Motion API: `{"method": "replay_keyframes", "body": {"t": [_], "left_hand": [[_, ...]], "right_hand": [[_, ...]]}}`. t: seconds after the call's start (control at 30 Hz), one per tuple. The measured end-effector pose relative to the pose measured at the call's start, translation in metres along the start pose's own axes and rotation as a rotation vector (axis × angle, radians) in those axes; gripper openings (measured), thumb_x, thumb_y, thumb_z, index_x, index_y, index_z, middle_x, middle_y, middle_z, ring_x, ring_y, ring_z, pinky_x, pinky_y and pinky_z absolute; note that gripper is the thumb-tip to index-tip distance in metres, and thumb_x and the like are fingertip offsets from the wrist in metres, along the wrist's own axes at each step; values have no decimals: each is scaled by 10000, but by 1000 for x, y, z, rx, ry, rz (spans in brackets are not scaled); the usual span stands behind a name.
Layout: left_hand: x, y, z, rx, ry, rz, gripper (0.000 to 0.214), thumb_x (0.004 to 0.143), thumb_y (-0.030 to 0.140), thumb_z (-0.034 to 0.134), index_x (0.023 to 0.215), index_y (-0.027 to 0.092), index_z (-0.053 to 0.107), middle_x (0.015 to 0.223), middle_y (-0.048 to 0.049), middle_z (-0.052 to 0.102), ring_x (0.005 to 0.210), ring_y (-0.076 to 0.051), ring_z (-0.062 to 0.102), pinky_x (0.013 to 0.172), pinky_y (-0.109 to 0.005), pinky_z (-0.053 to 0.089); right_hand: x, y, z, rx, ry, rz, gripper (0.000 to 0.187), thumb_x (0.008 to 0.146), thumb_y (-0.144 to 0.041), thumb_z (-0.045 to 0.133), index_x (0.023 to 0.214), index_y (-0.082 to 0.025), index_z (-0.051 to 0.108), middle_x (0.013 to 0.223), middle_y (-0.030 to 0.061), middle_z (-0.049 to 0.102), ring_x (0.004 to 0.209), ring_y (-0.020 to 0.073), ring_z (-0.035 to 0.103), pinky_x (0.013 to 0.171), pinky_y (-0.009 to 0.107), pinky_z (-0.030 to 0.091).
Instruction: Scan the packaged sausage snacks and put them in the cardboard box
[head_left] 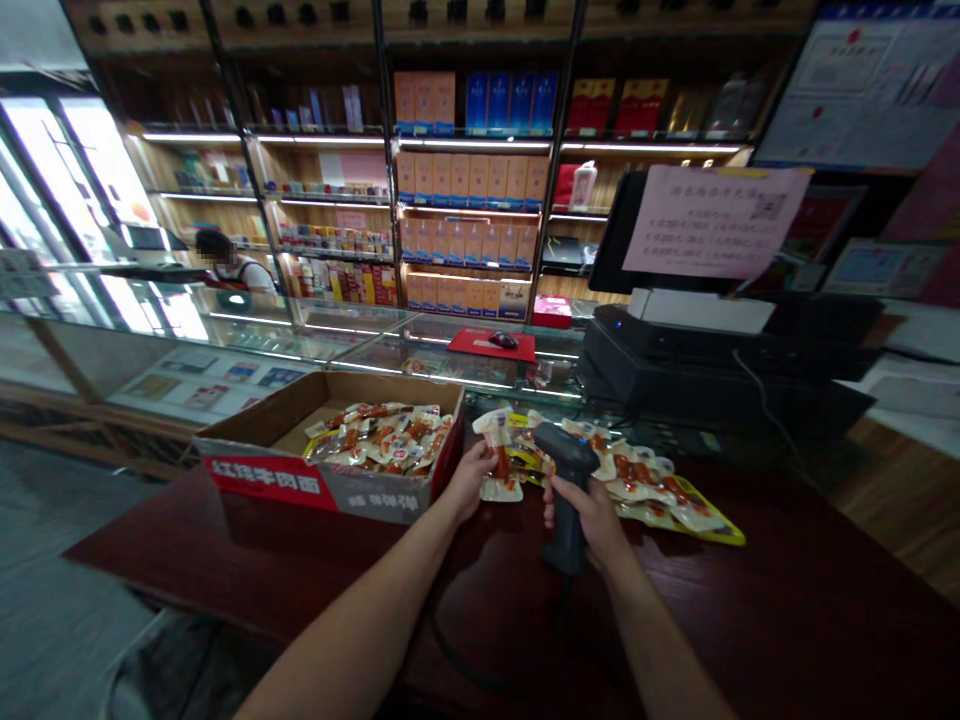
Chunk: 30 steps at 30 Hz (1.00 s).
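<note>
My right hand point(594, 512) is wrapped round the grip of a dark barcode scanner point(568, 455), its head pointing up and left. Between the fingers of my left hand point(471, 480) is a clear vacuum-packed snack point(495, 440) with reddish-brown contents, held upright close to the scanner's head. More snack packs point(645, 472), some with yellow edges, lie spread on the dark wooden table point(360, 590) behind and to the right of the scanner. Left of my hands stands an open cardboard box point(390, 495) with a heap of similar packs point(390, 438) inside.
A glass display counter point(360, 340) runs behind the table, carrying a red mat point(469, 342) and a computer mouse point(503, 341). At right stand a monitor point(619, 235) with a pink notice and a black printer point(637, 350). A person point(232, 265) is behind the counter, far left.
</note>
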<state>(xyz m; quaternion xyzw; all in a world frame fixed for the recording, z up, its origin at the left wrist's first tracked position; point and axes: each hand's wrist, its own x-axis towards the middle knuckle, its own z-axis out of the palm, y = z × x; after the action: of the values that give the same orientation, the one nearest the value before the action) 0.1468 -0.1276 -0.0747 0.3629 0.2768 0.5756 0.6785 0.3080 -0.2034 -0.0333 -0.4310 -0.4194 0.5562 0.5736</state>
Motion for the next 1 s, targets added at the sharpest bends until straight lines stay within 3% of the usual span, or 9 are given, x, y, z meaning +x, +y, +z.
{"method": "replay_keyframes", "body": {"t": [0.13,0.33,0.6,1.0], "left_hand": [[1,-10,-14,21,-61,-8,442,552,212,722,968,142,592,851,-53,667,697,-161,614,700,-289,456],[7,-14,-20,188,-120,-2,414,508,168,724,907,133,619,851,-57,674,761,-176,611,721,-273,442],[15,-25,-27,171,-28,5,375,470,161,684,833,148,589,752,-21,647,712,-172,590,674,-277,437],[5,-19,-21,177,-39,-8,371,517,221,692,862,138,582,742,-24,640,651,-149,580,648,-270,426]], "right_hand": [[0,11,-5,13,-8,-20,337,619,-394,715,815,-155,580,553,-24,598,418,123,549,397,247,482],[-4,13,-3,-75,-39,31,363,611,-409,711,828,-152,574,544,-24,594,414,128,555,407,253,478],[-4,15,-1,-135,6,101,348,608,-388,696,823,-151,559,518,-37,586,406,129,555,394,249,477],[-1,21,-2,-133,-30,75,293,627,-387,681,752,-148,565,511,-32,574,390,118,543,382,234,465]]}}
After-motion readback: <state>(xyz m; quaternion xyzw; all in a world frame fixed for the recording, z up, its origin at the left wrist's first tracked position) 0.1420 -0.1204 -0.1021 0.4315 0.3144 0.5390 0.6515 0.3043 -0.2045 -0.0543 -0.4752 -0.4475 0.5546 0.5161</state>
